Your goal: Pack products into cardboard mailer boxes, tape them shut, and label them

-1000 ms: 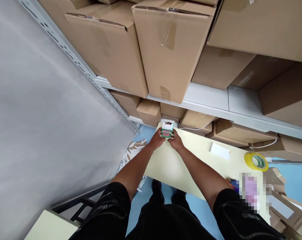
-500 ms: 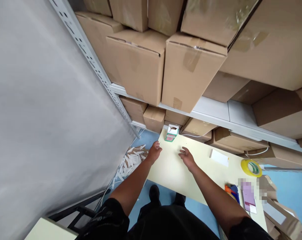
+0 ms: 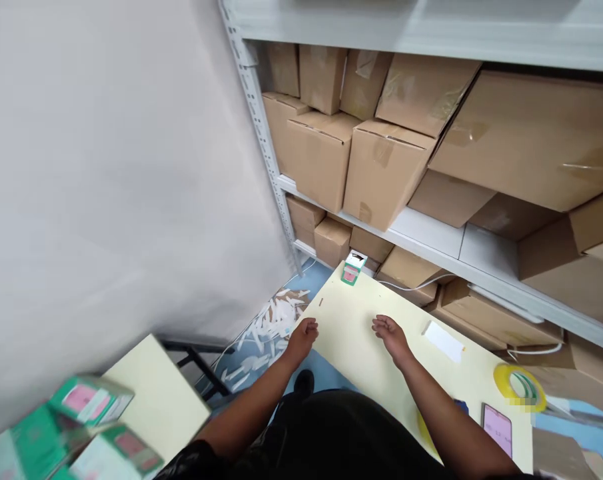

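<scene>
My left hand (image 3: 302, 337) hovers by the left edge of the cream table (image 3: 348, 333), fingers loosely bent and nothing in them. Over the middle of the same table is my right hand (image 3: 390, 335), its fingers slightly curled and apart, also empty. Beyond both hands, a small green, white and pink box (image 3: 352, 268) stands at the table's far left corner. To the right of my right hand lies a flat white box (image 3: 443, 341).
Right along the table are a yellow tape roll (image 3: 516, 385) and a phone (image 3: 497, 429). Several green boxes (image 3: 38, 433) sit on a second table (image 3: 154, 393) at lower left. Shelves hold cartons (image 3: 321, 157). White scraps (image 3: 276, 317) litter the floor by the wall.
The view has swung up and left, bringing the second table and its green boxes into sight. Both hands have drawn back from the small box, still empty.
</scene>
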The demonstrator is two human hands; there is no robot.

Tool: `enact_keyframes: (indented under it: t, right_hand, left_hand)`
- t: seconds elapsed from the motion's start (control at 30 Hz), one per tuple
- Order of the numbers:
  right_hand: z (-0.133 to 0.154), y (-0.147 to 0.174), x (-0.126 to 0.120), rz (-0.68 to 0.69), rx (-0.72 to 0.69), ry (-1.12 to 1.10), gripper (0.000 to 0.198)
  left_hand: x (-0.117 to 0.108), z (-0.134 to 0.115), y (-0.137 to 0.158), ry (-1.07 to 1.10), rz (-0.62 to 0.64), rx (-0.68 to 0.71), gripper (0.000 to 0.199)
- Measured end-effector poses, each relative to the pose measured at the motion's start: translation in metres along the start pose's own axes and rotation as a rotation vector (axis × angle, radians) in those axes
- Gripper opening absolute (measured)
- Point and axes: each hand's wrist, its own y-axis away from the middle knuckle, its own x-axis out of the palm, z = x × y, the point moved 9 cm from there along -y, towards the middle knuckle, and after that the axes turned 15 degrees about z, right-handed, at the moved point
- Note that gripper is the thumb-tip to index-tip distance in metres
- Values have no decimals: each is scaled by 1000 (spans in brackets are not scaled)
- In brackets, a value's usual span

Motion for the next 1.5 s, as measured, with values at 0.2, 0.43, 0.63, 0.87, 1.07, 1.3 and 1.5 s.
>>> enact_keyframes:
  t: [0.2, 0.43, 0.63, 0.87, 1.07, 1.3, 1.5]
  right_hand:
    - [16, -6, 2, 211, -43, 59, 45]
    - [29, -8, 44, 412, -65, 126, 45]
    - [39, 2, 124, 600, -97, 185, 46]
    - [31, 54, 241, 815, -100, 256, 50]
    - [4, 129, 335, 951, -117, 373, 49]
    - [-39, 239, 442, 1074, -131, 434, 48]
    - [-78, 323, 526, 1217, -100, 561, 43]
  left_hand:
    - [17, -10, 54, 137, -221, 22, 38]
    - [1, -10, 138, 138, -442, 80, 37]
    - [-28, 6, 229, 190, -673, 108, 38]
    - [-52, 49, 349, 314, -915, 138, 38]
    - [-68, 95, 467, 374, -1055, 165, 39]
    - [-89, 158, 609, 388, -1157, 97, 38]
    - [-102, 218, 714, 462, -1290, -18, 37]
